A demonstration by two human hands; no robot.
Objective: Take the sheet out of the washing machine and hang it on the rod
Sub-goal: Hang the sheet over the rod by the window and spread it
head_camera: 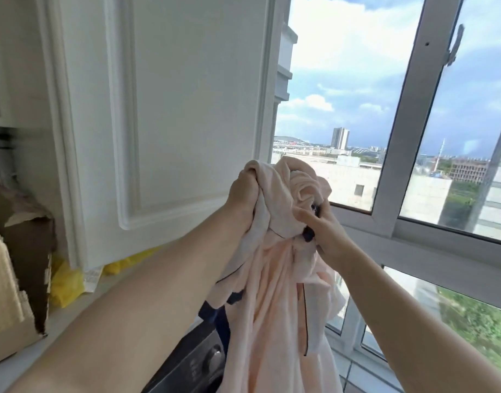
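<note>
Cardboard, brown and torn, a box (22, 251) leans at the left end of the counter (82, 313), with something yellow (65, 282) tucked behind it under the white cupboard door (164, 123). That door hangs right beside my left arm, so there's little room to swing on that side.

Now my left hand (243, 199): fingers curled tight round a twisted fistful of the sheet (272, 307), held up high in front of me. The sheet is pale pink with dark trim, bunched into a knot at the top and trailing down in long folds over the washer (195, 361) below. It looks clear of the drum, though the bottom end runs out of view, so I can't be sure.

My right hand (325, 234) pinches the bundle just beside the left, thumb and fingers closed on a dark patch of cloth.

I'd guess it's damp, soft, floppy and heavier than it looks; it'll sag and twist. Better to find a hem and spread my hands apart than carry this wad.

To the right, the window (391, 154) frame stands close. Open room is upward and back toward me. No rod in view yet.
</note>
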